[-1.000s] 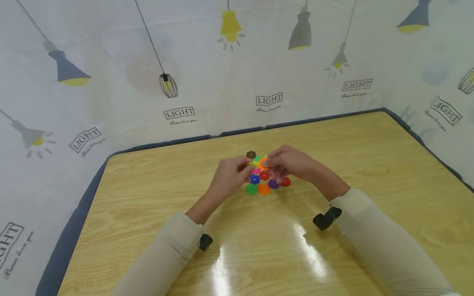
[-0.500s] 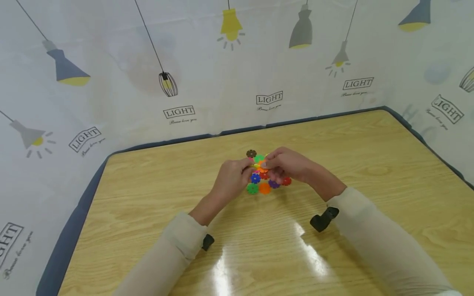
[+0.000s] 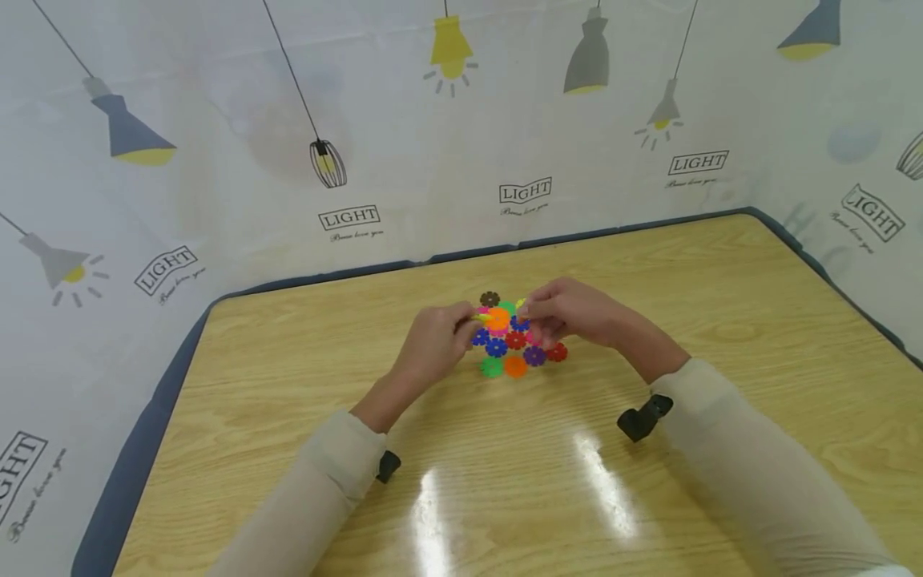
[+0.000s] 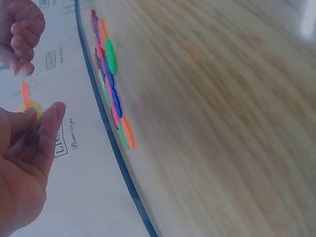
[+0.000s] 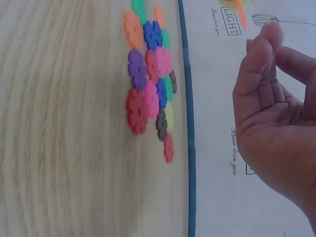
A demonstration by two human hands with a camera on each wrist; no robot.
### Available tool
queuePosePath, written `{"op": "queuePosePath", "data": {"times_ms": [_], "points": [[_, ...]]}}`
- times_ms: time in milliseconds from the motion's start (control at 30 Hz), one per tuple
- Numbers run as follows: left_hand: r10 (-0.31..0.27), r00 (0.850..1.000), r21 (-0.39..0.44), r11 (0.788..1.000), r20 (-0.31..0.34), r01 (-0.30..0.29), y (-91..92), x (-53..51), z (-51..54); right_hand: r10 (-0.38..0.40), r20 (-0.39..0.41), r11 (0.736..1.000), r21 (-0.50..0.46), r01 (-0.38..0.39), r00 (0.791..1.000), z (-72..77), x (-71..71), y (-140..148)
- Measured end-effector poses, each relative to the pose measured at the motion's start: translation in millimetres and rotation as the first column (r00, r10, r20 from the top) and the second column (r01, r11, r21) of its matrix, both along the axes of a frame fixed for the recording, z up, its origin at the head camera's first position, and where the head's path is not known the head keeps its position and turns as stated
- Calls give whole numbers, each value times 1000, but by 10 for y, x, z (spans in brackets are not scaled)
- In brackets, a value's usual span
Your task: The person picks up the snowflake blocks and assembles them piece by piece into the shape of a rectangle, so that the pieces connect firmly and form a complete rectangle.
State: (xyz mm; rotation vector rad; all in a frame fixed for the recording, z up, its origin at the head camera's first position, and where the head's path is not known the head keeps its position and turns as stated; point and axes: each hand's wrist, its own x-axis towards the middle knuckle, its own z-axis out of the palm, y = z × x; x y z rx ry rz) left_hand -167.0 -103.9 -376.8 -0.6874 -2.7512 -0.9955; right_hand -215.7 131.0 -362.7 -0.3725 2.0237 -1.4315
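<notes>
The right hand (image 3: 577, 311) is hanging loosely curled and empty, no longer holding the orange disc (image 3: 497, 319); the left hand (image 3: 431, 338) is pinching the yellow disc (image 4: 36, 106), suspending both above the desk (image 3: 303, 361), so they are probably interlocking

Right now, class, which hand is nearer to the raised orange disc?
Left. The left hand pinches the yellow disc touching the orange disc; the right hand is apart from it, to its right.
</notes>
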Motion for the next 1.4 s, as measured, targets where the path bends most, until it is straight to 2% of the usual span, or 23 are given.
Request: {"op": "queuePosePath", "data": {"times_ms": [200, 400, 900, 1067, 1267, 1400], "points": [[41, 999, -2, 999, -4, -41, -128, 1, -64, -29, 27, 999, 15, 29, 999, -49, -29, 181], [80, 997, -14, 997, 8, -80, -241, 28, -122, -48, 54, 998, 37, 46, 997, -200, -41, 358], [85, 996, -33, 996, -10, -85, -277, 67, -184, -63, 104, 993, 107, 52, 993, -534, 3, 507], [88, 996, -35, 995, -4, -89, -260, 70, -209, -42, 75, 990, 140, 31, 996, -578, 32, 480], [93, 995, -22, 995, 29, -92, -219, 57, -217, -8, -1, 971, 239, 8, 1000, -573, 56, 427], [91, 996, -19, 996, 24, -91, -198, 59, -213, -5, -4, 960, 280, 6, 1000, -549, 64, 408]]}}
